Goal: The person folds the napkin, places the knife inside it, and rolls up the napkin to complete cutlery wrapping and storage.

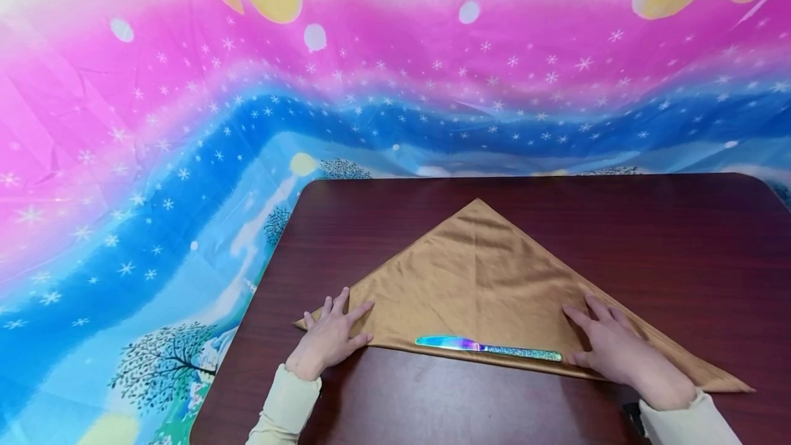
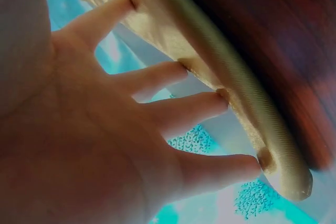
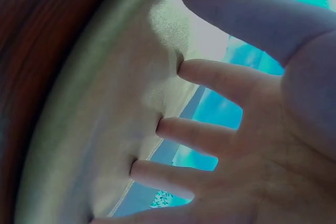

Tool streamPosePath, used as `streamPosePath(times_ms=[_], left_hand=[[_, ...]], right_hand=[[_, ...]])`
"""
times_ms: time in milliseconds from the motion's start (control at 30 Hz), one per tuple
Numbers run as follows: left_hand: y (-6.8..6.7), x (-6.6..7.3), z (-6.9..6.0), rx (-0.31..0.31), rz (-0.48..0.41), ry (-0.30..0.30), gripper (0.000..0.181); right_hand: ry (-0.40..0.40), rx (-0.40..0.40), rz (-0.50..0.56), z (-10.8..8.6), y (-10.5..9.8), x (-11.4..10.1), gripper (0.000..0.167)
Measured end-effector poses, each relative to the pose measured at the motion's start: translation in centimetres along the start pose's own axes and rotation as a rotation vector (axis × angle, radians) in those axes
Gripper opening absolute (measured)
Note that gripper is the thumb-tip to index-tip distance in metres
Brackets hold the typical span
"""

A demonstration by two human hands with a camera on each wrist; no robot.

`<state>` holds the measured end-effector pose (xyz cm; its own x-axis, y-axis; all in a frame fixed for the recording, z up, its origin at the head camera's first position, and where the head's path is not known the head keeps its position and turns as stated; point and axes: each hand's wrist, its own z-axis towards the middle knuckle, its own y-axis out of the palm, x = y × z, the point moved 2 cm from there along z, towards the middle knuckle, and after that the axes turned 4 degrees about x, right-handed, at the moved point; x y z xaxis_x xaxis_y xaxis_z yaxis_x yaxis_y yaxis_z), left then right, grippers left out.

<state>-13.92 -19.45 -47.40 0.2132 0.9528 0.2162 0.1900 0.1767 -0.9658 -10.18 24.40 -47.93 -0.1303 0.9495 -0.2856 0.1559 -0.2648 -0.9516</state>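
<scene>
A gold satin cloth [image 1: 457, 273], folded into a triangle, lies on the table with its peak toward the far edge. Along its near folded edge rests a rainbow-coloured table knife [image 1: 488, 347], blade to the left and patterned handle to the right. My left hand [image 1: 330, 335] presses spread fingertips on the cloth near its left corner. On the right part of the cloth, my right hand [image 1: 614, 345] also rests on spread fingertips, its thumb close to the knife handle's end. Both wrist views show the straight fingers touching the cloth [image 2: 220, 51].
The dark red-brown wooden table [image 1: 680, 239] has rounded corners and a bright reflection near its front. Behind it and along the left hangs a pink and blue printed backdrop [image 1: 395, 74] with snowflakes and trees.
</scene>
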Motion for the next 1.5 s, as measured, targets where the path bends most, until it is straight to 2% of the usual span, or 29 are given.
streamPosePath(times_ms=[167,433,633,1033,1300,1500], left_hand=[[-0.1,0.0,0.1,-0.014,-0.026,0.006,0.057],[-0.2,-0.1,0.3,-0.006,-0.03,0.024,0.058],[-0.2,0.1,0.8,-0.03,-0.034,0.024,0.058],[0.0,1.2,3.3,-0.049,0.001,0.032,0.059],[-0.2,2.0,4.5,-0.089,0.005,0.016,0.061],[-0.2,1.9,5.5,-0.108,-0.007,0.011,0.062]], right_hand=[[-0.014,0.011,-0.001,0.0,0.0,0.2,0.082],[-0.005,-0.013,0.079,-0.1,-0.2,0.8,0.091],[0.001,-0.016,0.1,0.1,-0.1,1.7,0.095],[-0.008,-0.015,0.115,1.2,-0.7,3.6,0.093],[-0.027,-0.018,0.148,2.0,-1.1,4.6,0.094],[-0.028,-0.029,0.146,2.7,-1.3,5.0,0.095]])
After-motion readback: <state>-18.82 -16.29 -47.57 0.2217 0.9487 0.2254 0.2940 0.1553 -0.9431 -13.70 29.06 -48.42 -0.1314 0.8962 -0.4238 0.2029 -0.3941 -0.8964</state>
